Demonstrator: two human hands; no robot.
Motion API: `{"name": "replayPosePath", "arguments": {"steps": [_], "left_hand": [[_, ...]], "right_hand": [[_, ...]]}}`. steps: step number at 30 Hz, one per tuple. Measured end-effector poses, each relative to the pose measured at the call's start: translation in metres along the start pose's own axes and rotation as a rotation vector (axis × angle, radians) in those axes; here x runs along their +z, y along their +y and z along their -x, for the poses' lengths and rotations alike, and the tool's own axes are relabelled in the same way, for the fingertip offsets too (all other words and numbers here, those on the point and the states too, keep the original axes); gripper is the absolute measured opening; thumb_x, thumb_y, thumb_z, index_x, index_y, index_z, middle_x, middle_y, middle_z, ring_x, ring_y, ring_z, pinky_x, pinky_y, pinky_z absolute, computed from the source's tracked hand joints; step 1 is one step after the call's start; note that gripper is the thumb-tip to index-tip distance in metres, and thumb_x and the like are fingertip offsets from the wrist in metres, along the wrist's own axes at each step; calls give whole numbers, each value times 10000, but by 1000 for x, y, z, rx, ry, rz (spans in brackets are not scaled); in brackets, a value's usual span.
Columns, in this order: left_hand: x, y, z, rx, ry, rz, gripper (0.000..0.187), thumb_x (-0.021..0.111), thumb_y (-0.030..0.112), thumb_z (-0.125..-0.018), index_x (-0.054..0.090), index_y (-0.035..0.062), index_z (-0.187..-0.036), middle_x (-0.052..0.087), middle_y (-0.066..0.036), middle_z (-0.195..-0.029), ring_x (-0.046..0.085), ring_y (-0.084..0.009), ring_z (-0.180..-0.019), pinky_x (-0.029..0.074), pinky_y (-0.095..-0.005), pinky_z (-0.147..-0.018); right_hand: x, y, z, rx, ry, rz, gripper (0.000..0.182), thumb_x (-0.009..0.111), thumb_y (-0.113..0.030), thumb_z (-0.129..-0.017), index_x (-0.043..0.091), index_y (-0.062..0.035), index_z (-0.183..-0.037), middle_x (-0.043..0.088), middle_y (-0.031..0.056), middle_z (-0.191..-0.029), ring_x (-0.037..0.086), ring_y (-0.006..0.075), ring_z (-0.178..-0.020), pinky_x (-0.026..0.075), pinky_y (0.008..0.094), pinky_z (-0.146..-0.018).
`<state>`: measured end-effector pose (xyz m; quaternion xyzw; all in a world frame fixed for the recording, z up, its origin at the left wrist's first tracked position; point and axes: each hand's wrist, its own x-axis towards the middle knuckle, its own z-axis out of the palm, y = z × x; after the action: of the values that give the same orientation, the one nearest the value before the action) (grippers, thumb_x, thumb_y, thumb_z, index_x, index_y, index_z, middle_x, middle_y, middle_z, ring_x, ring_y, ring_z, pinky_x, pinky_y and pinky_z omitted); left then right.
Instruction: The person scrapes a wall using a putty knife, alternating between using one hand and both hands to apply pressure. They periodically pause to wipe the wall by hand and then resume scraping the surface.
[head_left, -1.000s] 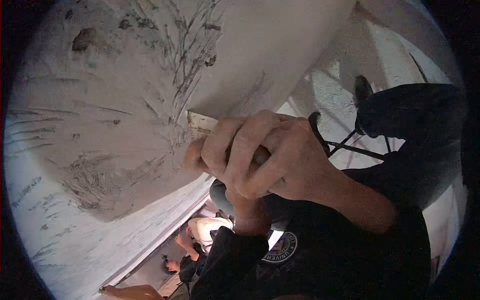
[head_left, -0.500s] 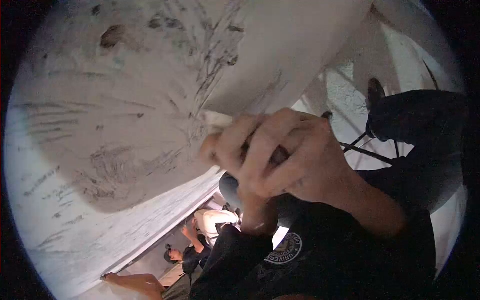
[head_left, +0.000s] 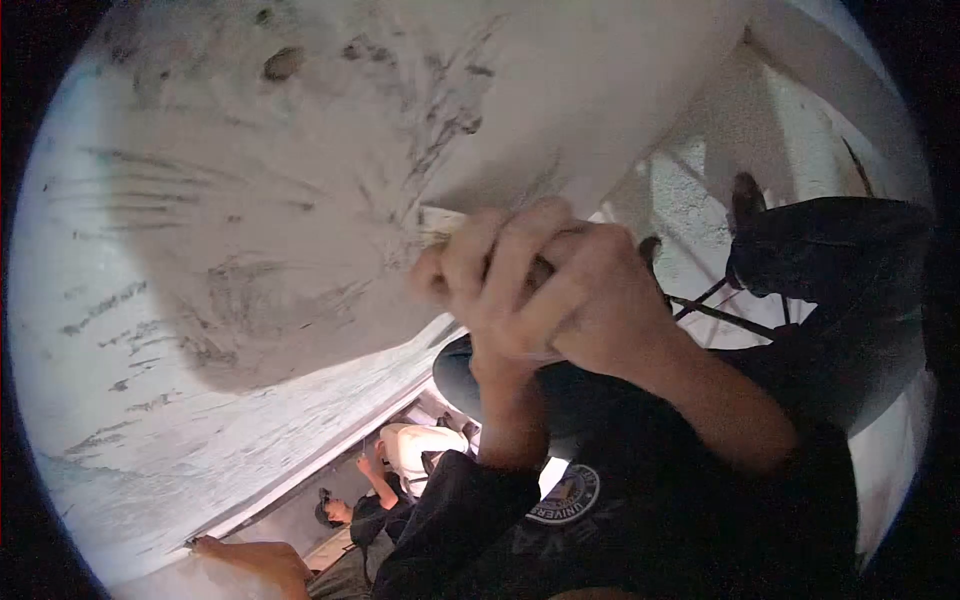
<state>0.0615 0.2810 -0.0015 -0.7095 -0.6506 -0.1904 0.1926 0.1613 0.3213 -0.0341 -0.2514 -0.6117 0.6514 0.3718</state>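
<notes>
My right hand (head_left: 605,285) and my left hand (head_left: 500,335) are closed together in front of my chest. The right one wraps over the left, which is largely hidden behind it. A small brownish patch (head_left: 538,272) shows between the fingers. At the fingertips, the edge of a pale flat piece (head_left: 440,218) meets a big off-white surface (head_left: 330,170). What the hands grip is mostly covered and blurred, so I cannot make out its kind. Dark scratches and smears mark the surface, several of them running toward the hands.
A person in a dark top and cap (head_left: 365,515) is farther back at lower left. Near them a bare limb (head_left: 250,565) reaches in from the bottom edge. On the right are dark trousers (head_left: 830,255) and thin black bars (head_left: 730,318) over a pale floor.
The marks on the surface have shifted right in view. Both hands stay clasped and now appear slightly higher. The pale piece remains at the fingertips.
</notes>
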Motion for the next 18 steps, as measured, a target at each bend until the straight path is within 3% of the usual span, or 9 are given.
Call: {"name": "replayPosePath", "arguments": {"steps": [2,4,6,8,10,13,15,18], "left_hand": [[9,-6,9,7,-43,-38,151,705,441,-737,693,418,-886,661,118,-1049,535,-186,-1027,315,-447,-872],[4,-10,11,136,-15,-15,122,676,464,-754,694,451,-874,655,140,-1035,525,-178,-1009,304,-443,-879],[2,-12,4,141,-26,-25,126,664,482,-748,691,458,-868,656,145,-1037,522,-175,-998,298,-437,-877],[3,-11,0,120,-33,-36,130,652,500,-742,689,465,-862,656,149,-1038,519,-173,-988,293,-431,-876],[2,-7,2,67,-23,15,153,648,526,-732,695,456,-860,655,142,-1020,513,-172,-982,285,-431,-876],[-3,-13,-15,170,-45,28,217,657,565,-704,709,435,-869,656,136,-1019,513,-182,-985,281,-441,-884],[4,-15,-20,170,0,59,236,659,568,-701,716,425,-878,654,134,-1010,512,-191,-988,281,-446,-886],[-9,-18,-12,126,-31,77,290,668,572,-672,728,406,-902,651,122,-995,508,-210,-1007,283,-456,-890]], "right_hand": [[2,11,1,41,22,-42,321,788,-198,-725,646,13,-921,671,154,-848,702,292,-823,559,400,-727],[3,11,5,-121,66,102,307,773,-277,-714,638,-45,-864,659,122,-757,682,303,-704,550,402,-637],[2,6,2,-122,73,114,290,754,-279,-735,639,-43,-856,661,120,-756,681,308,-709,550,397,-636],[2,2,-2,-22,6,88,309,779,-181,-733,647,-4,-950,674,136,-865,690,326,-821,553,399,-716],[-2,1,-2,56,-86,104,289,776,-166,-740,647,-7,-944,666,139,-873,683,321,-822,551,398,-716],[-2,-11,-5,-22,53,123,258,746,-173,-766,645,-6,-936,650,157,-870,676,319,-821,543,399,-717],[5,-2,-10,-106,168,251,229,670,-225,-792,661,-4,-852,686,156,-798,683,315,-732,552,405,-657],[14,-7,-5,-60,100,246,232,662,-216,-807,663,8,-867,681,179,-808,678,335,-733,547,417,-676]]}}
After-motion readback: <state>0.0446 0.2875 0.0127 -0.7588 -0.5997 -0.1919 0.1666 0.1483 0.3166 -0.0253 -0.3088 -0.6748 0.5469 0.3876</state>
